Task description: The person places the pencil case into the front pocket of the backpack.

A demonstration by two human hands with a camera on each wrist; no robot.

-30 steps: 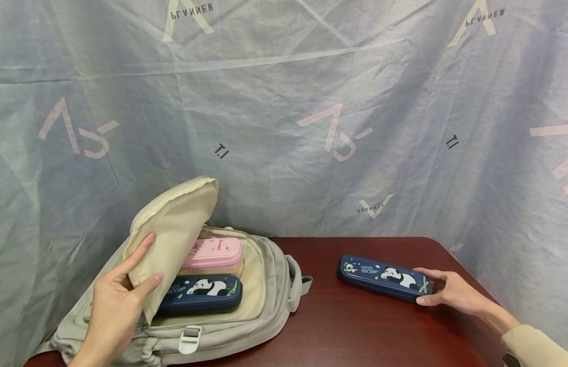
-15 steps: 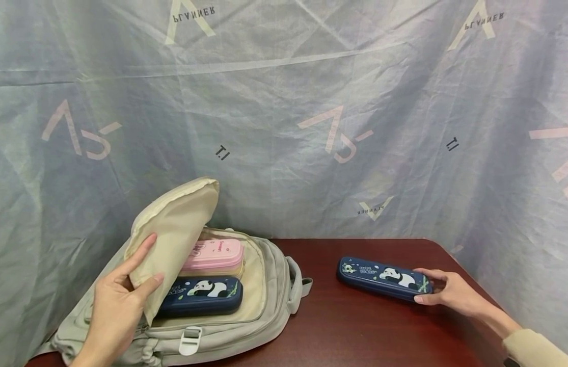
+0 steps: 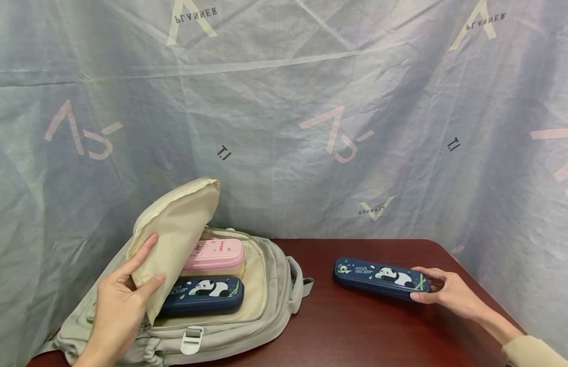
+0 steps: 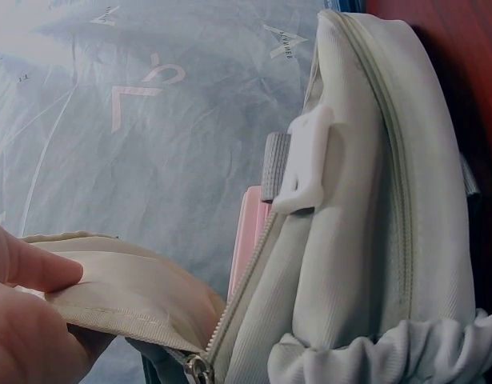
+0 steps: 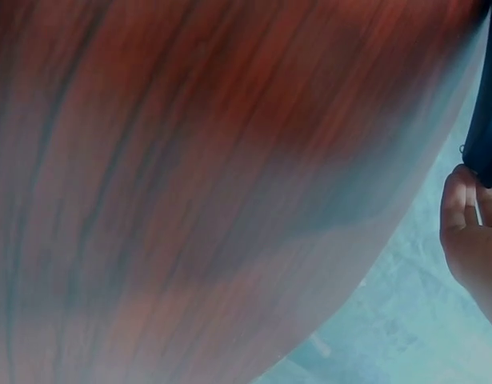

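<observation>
At the left lies a grey backpack (image 3: pixel 270 285) on its back, its cream-lined front flap (image 3: pixel 176 229) lifted. My left hand (image 3: pixel 123 300) pinches the flap's edge between thumb and fingers, also seen close up in the left wrist view. Inside the backpack lie a navy pencil case (image 3: pixel 206 295) with a panda print and, behind it, a pink pencil case (image 3: pixel 219 253); the flap hides their left ends. On the right, my right hand (image 3: pixel 449 293) grips the right end of a second navy panda pencil case (image 3: pixel 375 278), thumb in front and fingers behind.
The dark red table (image 3: pixel 348 331) carries everything, its right edge near my right forearm. A grey printed cloth (image 3: pixel 284 127) hangs behind and at both sides. A white buckle (image 3: pixel 192 340) sits on the backpack's near side, and a strap loop (image 3: pixel 295 285) sticks out at its right.
The second navy pencil case and my right hand have shifted slightly left. My left hand keeps the flap raised in nearly the same place.
</observation>
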